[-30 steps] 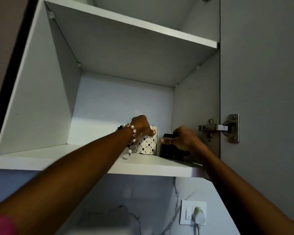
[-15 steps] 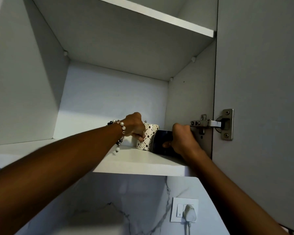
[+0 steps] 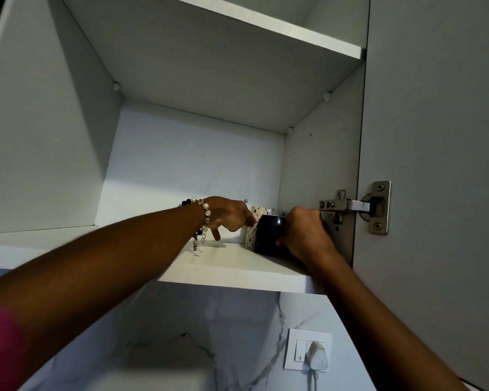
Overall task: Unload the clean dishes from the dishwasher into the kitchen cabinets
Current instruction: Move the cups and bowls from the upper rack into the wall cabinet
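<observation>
Head view, looking up into open cabinet. Right hand point(image 3: 304, 235) curled round dark mug point(image 3: 268, 235), which sits on the lower shelf point(image 3: 232, 266) near its right wall. Patterned mug point(image 3: 255, 221) stands just behind it, touching or nearly so. Left hand point(image 3: 227, 214) beside patterned mug, fingers loosely bent, one pointing down at shelf; contact with the mug unclear. To finish well, I judge: slide dark mug back until fully seated, clear of the front edge, avoid knocking its neighbour, then let go.
</observation>
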